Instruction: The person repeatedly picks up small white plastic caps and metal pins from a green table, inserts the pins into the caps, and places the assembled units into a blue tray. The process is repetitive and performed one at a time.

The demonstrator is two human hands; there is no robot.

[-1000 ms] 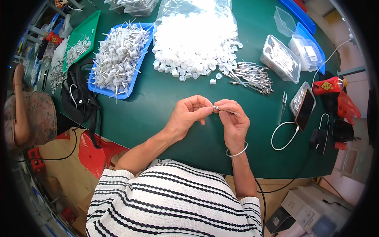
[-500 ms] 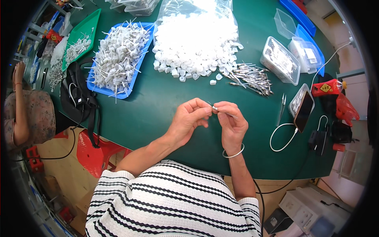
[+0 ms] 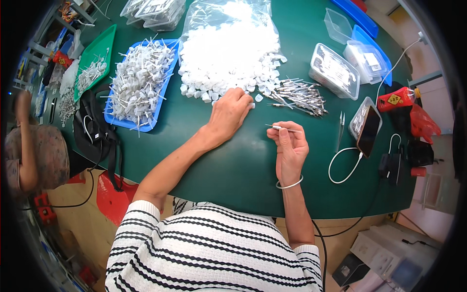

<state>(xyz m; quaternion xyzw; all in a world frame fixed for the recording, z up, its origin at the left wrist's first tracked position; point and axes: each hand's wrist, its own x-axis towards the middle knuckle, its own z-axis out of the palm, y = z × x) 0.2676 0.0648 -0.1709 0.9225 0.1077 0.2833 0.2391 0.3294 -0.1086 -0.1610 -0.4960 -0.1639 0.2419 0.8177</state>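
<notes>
My left hand (image 3: 227,116) is at the near edge of a heap of small white plastic caps (image 3: 214,68), fingers bent and closed together. Its fingertips are turned away, so what they pinch is hidden; one loose cap (image 3: 251,105) shows beside them. Over the bare green table, my right hand (image 3: 291,146) pinches a thin metal pin (image 3: 283,128) between thumb and fingers. The pin lies roughly level, its slim tip pointing left. Similar metal pins (image 3: 301,97) form a loose pile right of the caps.
A blue tray (image 3: 108,117) heaped with capped pins stands at left, beside a black bag (image 3: 92,117). Tweezers (image 3: 341,129), clear boxes (image 3: 335,70) and a phone (image 3: 369,131) on a white cable are at right. Another person (image 3: 36,151) sits at far left.
My left hand has left the right hand and reached forward to the caps. The right hand stays near its place with the pin, now in plain sight. The view has shifted slightly.
</notes>
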